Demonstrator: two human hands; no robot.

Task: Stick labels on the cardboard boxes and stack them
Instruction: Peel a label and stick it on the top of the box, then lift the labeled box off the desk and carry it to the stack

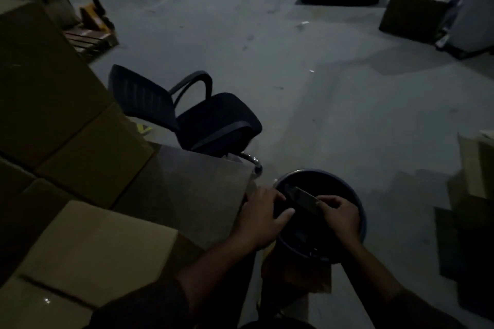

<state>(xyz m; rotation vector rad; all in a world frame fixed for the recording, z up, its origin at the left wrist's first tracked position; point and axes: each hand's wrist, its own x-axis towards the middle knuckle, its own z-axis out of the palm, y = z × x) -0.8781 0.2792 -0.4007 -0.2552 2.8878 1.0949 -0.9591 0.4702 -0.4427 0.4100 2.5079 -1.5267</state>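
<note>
The scene is dim. Stacked cardboard boxes [88,243] fill the left side. Both my hands hover over a round dark bin [355,200] at bottom centre. My right hand [338,215] pinches a small flat rectangular label strip [303,199] by its near end. My left hand [263,218] is at the strip's other end with its thumb stretched out; its fingertips are hidden in shadow, so I cannot tell whether they grip it. A grey sheet [197,192] lies over a box next to my left hand.
A black office chair [203,117] stands just beyond the boxes. Bare concrete floor [320,75] stretches ahead. More cartons [413,13] sit at the far right, further boxes [475,165] at the right edge, and a pallet jack [93,19] at the far left.
</note>
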